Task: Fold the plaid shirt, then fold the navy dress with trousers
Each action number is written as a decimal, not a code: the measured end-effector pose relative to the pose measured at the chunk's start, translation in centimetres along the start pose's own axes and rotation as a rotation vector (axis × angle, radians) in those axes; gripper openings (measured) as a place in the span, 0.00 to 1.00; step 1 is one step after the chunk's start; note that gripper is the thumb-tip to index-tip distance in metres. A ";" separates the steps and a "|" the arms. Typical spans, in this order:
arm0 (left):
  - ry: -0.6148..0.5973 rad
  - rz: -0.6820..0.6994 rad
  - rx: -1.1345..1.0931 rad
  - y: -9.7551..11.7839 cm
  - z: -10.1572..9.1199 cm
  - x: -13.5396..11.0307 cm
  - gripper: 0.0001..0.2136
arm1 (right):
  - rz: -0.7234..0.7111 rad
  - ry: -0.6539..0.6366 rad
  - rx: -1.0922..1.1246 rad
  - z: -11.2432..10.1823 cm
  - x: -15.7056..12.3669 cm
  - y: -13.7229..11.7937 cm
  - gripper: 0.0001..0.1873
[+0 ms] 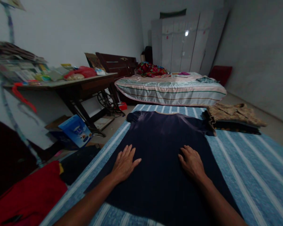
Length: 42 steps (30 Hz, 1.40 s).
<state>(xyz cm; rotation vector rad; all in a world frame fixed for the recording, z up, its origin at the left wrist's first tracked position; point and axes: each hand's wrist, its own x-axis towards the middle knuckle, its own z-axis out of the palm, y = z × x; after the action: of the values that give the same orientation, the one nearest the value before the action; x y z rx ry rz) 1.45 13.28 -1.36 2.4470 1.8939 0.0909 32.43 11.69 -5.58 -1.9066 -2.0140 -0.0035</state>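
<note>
A dark navy short-sleeved shirt [160,150] lies spread flat on a bed with a blue striped sheet [240,163], its neckline pointing away from me. On the left half of the shirt rests my left hand [124,161], palm down with the fingers stretched out. My right hand [191,160] lies on the right half, fingers apart and slightly bent. Neither hand holds anything. The shirt's right sleeve reaches close to a stack of folded clothes [233,114], with a tan patterned garment on top. The near hem is partly hidden by my right forearm.
Beyond stands a second bed [169,94] with a striped satin cover and a red floral cloth [151,69]. To the left are a cluttered sewing-machine table [85,83], a blue box [75,130] and red fabric [30,194]. A wardrobe [179,47] stands at the back.
</note>
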 end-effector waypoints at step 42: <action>0.009 -0.016 0.103 -1.7 -0.4 -4.3 0.31 | 0.041 -0.087 0.013 -0.1 0.1 -0.5 0.23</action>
<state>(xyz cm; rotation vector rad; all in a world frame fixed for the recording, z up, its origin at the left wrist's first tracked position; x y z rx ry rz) -1.30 9.54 -1.19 2.4998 1.9694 0.0042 32.00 11.74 -5.34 -1.9712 -2.0251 0.1039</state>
